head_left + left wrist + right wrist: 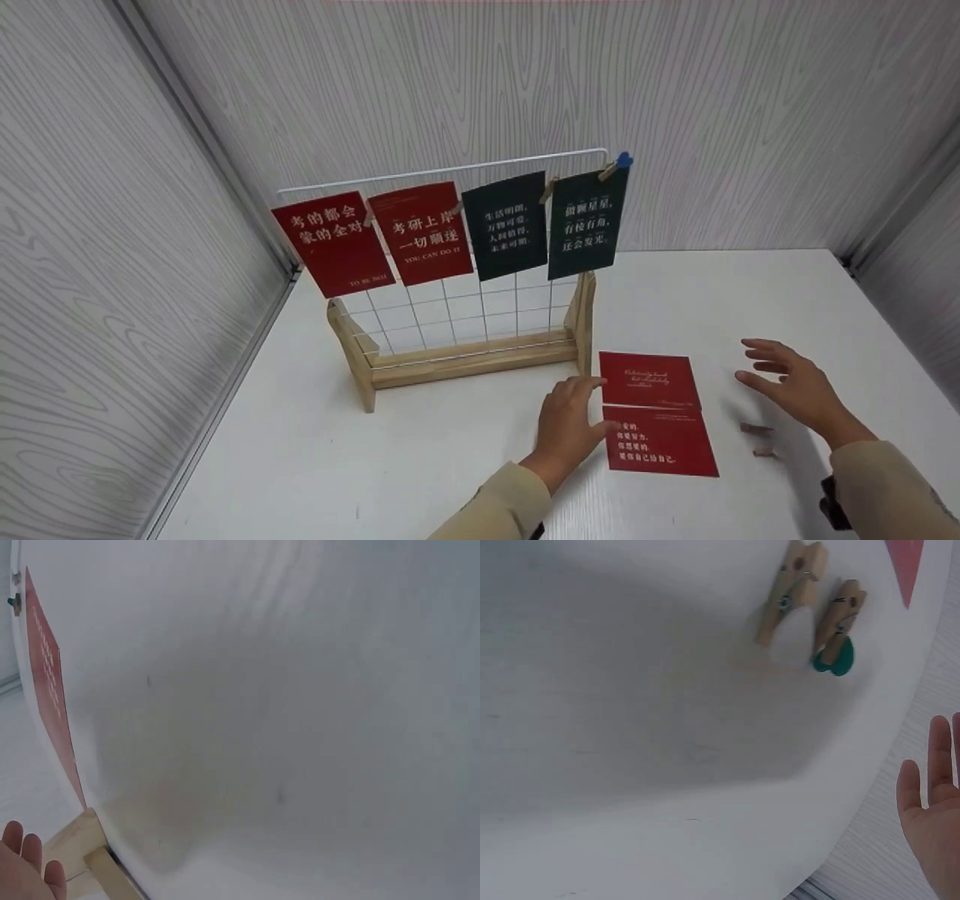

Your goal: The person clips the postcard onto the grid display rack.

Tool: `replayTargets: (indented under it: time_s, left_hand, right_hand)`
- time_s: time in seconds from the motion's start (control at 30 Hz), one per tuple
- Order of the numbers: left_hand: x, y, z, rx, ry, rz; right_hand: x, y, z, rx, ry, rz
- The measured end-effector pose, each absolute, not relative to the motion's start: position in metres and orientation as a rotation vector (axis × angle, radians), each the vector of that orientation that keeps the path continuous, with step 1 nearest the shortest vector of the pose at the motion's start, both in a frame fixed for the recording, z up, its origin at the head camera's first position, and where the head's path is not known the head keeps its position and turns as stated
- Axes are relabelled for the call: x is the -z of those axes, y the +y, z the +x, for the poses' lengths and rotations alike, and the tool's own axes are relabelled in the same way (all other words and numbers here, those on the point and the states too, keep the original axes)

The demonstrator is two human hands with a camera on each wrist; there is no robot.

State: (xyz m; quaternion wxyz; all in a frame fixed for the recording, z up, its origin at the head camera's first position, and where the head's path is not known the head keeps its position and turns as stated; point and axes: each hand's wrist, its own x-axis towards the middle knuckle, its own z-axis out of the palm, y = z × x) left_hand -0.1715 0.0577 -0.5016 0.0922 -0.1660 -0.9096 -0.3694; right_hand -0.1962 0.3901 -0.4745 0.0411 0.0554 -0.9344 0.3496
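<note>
Two red cards lie flat on the white tabletop (pixel 420 472), nearly edge to edge: the upper card (pixel 649 381) bears white script, the lower card (pixel 664 442) white Chinese characters. The left hand (pixel 566 424) is at their left edges; whether it touches them is unclear. Right of them, nearest the raised right hand (pixel 806 394), two small wooden clothespins lie side by side, one white-ornamented clothespin (pixel 784 604), one green-hearted clothespin (pixel 843 619).
</note>
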Motion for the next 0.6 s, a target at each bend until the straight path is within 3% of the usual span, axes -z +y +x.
replayTargets:
  time_s: [0.6]
  left_hand:
    - [0.521,0.073,-0.160,1.183,-2.913,-0.483]
  right_hand:
    - [0.505,0.413,-0.166,-1.080,-3.022,0.105]
